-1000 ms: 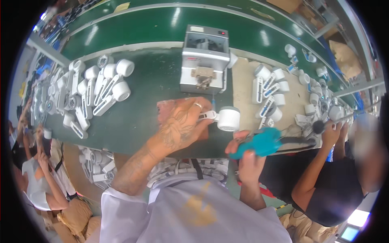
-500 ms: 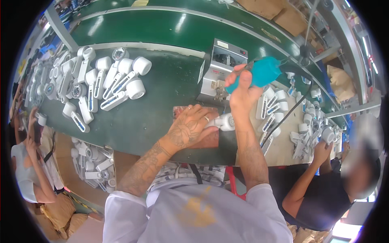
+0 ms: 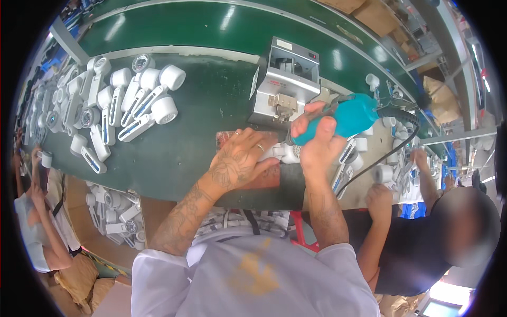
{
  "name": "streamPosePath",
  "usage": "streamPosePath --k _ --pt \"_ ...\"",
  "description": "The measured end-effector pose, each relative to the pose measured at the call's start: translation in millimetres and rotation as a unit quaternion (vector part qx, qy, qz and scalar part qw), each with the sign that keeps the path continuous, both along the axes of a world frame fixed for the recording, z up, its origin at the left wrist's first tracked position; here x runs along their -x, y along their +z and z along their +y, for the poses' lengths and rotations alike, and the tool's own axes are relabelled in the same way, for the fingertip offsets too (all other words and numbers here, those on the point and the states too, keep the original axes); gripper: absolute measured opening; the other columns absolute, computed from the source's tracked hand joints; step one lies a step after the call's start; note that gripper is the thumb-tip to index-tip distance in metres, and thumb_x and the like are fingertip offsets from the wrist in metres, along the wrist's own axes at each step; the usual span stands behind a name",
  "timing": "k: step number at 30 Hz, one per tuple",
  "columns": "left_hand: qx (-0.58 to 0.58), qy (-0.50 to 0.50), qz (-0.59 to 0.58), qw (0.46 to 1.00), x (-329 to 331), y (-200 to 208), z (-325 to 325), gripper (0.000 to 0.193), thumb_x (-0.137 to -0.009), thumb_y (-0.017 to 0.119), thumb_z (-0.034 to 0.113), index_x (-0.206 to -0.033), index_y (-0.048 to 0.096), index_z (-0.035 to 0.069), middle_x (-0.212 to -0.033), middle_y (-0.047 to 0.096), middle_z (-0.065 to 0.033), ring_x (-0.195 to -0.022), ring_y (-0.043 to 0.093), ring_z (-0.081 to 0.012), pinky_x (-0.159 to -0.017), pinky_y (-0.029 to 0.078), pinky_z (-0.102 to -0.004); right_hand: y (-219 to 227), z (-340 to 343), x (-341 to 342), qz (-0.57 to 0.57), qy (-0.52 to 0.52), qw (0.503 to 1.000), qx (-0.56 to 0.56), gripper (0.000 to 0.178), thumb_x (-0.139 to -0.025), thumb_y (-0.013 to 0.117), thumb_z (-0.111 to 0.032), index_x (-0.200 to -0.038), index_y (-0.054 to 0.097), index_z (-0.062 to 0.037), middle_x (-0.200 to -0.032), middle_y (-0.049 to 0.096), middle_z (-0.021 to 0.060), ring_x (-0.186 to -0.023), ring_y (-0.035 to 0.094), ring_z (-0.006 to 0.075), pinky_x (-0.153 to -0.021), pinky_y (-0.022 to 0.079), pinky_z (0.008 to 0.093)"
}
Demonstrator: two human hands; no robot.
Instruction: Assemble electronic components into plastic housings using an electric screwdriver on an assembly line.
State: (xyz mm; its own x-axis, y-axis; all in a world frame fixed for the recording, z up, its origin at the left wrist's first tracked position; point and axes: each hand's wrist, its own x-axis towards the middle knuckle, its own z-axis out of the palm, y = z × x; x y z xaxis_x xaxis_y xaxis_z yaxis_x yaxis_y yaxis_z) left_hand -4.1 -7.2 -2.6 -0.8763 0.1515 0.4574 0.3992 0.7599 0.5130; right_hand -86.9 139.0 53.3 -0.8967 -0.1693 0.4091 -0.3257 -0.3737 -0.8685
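My left hand (image 3: pixel 237 161) lies over a white handheld fan (image 3: pixel 290 153), pressing it against a reddish mat (image 3: pixel 264 180) on the bench. Its palm and fingers cover most of the fan's handle; the round head sticks out to the right. In my right hand (image 3: pixel 319 150) is a teal corded electric screwdriver (image 3: pixel 359 113), fingers wrapped round it. The screwdriver is tilted, its body rising to the right above the fan head. I cannot make out its tip. Just beyond both hands stands a grey metal screw feeder (image 3: pixel 264 105).
Many white fans (image 3: pixel 140 100) crowd the bench's left, more (image 3: pixel 354 153) the right. A black cable (image 3: pixel 369 169) hangs beside my right forearm. A carton (image 3: pixel 150 219) of fans sits lower left. A co-worker's hand (image 3: pixel 379 203) is close on the right; another person (image 3: pixel 39 222) works far left.
My right hand has brought the screwdriver nearer to me, away from the screw feeder and toward the fan. The left hand stays on the fan. The right co-worker's arm has come closer.
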Motion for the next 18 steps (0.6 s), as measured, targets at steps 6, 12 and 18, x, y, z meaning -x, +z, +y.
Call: streamPosePath --k 6,12,18 --pt "-0.010 -0.001 -0.003 1.000 -1.0 -1.2 2.1 0.048 -0.083 0.075 0.031 -0.124 0.064 0.009 -0.114 0.065 -0.0088 -0.101 0.061 -0.0289 -0.088 0.049 -0.0425 -5.8 1.5 -1.2 0.000 0.014 1.000 -0.014 0.036 -0.099 0.062 -0.030 -0.104 0.055 0.0049 -0.095 0.061 0.0094 -0.063 0.058 0.0141 -0.055 0.050 0.0293" --pt "-0.013 -0.008 -0.032 0.999 -3.1 -2.6 1.1 0.045 -0.089 0.069 0.034 -0.124 0.062 0.006 -0.118 0.063 -0.0104 -0.108 0.059 -0.0294 -0.097 0.047 -0.0481 -14.5 -2.8 -3.2 -0.006 0.022 1.000 -0.020 0.034 -0.099 0.062 -0.029 -0.101 0.056 0.0049 -0.078 0.059 0.0082 -0.062 0.057 0.0141 -0.055 0.048 0.0287" --pt "0.008 0.001 -0.047 0.999 -2.5 -1.3 3.2 0.044 -0.090 0.066 0.035 -0.122 0.062 0.006 -0.119 0.062 -0.0108 -0.109 0.058 -0.0300 -0.098 0.047 -0.0488 -21.7 -6.3 0.5 0.007 0.014 0.998 -0.055 0.048 -0.098 0.059 -0.047 -0.094 0.050 -0.0001 -0.069 0.052 0.0072 -0.058 0.052 0.0177 -0.055 0.046 0.0320"
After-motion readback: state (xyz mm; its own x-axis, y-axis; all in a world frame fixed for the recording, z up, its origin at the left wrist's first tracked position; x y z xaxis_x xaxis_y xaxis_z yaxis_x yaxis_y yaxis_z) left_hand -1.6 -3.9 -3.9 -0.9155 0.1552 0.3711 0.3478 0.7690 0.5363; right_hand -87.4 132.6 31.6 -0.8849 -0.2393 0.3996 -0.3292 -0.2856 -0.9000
